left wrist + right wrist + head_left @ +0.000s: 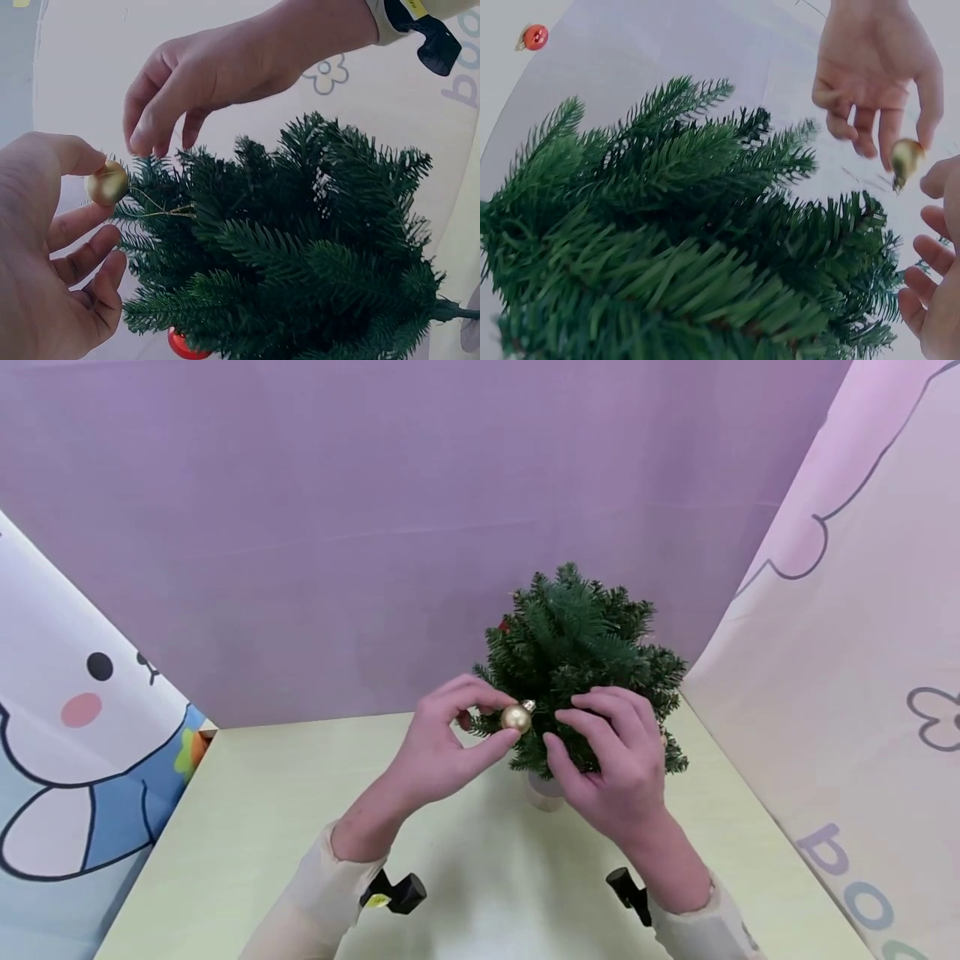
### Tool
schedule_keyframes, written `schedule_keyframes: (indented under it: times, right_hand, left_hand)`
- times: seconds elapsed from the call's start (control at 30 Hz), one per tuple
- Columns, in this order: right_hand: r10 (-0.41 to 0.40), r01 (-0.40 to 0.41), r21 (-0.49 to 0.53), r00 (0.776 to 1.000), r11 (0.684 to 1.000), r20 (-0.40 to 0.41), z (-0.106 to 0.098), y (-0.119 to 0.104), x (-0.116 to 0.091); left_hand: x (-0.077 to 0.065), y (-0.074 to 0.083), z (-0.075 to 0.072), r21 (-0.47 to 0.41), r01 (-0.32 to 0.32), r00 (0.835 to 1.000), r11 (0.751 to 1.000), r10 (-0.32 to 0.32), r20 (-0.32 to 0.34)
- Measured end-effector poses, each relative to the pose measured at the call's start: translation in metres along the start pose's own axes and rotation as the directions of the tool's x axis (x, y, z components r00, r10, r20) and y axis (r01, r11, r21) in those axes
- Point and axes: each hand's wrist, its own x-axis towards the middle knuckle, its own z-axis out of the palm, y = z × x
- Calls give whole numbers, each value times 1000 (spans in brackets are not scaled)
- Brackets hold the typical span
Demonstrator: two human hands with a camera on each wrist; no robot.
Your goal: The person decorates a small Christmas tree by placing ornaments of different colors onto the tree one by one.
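Note:
My left hand (442, 743) pinches a small gold ball ornament (516, 718) between thumb and forefinger, just in front of a small green Christmas tree (577, 643). In the left wrist view, a thin gold string (154, 212) trails from the ball toward the branches. The ball's cap (900, 180) points down in the right wrist view. My right hand (618, 743) hovers at the near right side of the tree. Its fingers are loosely bent and spread, with nothing between them, and they stand a short way from the ball.
The tree stands in a pale pot (545, 792) on a light table (300, 793). Red ball ornaments (186, 345) show on its far side, one (535, 37) in the right wrist view. A purple backdrop (337, 543) rises behind, with printed cloth walls (847, 710) at both sides.

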Motion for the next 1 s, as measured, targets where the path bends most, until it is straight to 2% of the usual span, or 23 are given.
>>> schedule_keyframes:
  times: [0.17, 0.43, 0.63, 0.73, 0.83, 1.0]
  right_hand:
    - [2, -1, -17, 999, 1000, 52, 2, 1, 0]
    - [24, -18, -71, 996, 997, 89, 3, 3, -3]
    - [49, -45, -49, 995, 998, 85, 4, 4, -5]
    - [69, -68, -19, 995, 998, 78, 2, 4, -5]
    - [100, -102, 23, 991, 994, 86, -1, 5, -4]
    - [137, -156, 81, 969, 984, 204, -6, 6, -1]
  left_hand:
    - [3, 7, -1, -43, -42, 999, 998, 43, 22]
    - [2, 13, -4, -87, -30, 997, 996, 36, 68]
    - [0, 12, -4, -86, -30, 996, 996, 37, 81]
    - [-2, 11, -5, -57, -20, 997, 998, 24, 75]
    - [-4, 9, -6, 35, -24, 998, 999, 22, 64]
    - [-8, 8, 0, 161, -61, 996, 985, 49, 77]
